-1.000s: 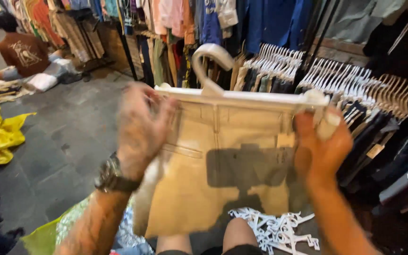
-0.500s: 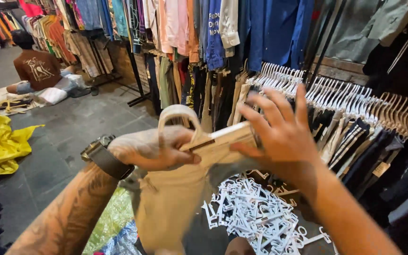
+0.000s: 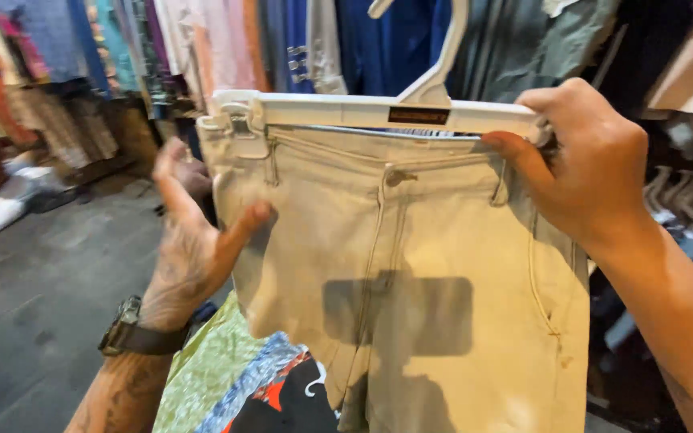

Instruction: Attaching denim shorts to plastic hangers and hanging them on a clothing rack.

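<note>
A pair of beige shorts hangs front-facing from a white plastic clip hanger, held up in the middle of the view. My right hand grips the right end of the hanger and the waistband there. My left hand, with a watch on its wrist, is spread open against the left side of the shorts, the thumb pressing the fabric below the left clip. A dark rectangular shadow falls across the front of the shorts.
Rails of hanging shirts and trousers fill the background. A grey paved floor lies at the left. Below the shorts sits a greenish plastic bag with colourful clothing in it.
The hanger, held edge-on and low by both hands, has been lifted and turned front-on. My right hand moved to its right end; my left hand let go of the hook and opened against the fabric.
</note>
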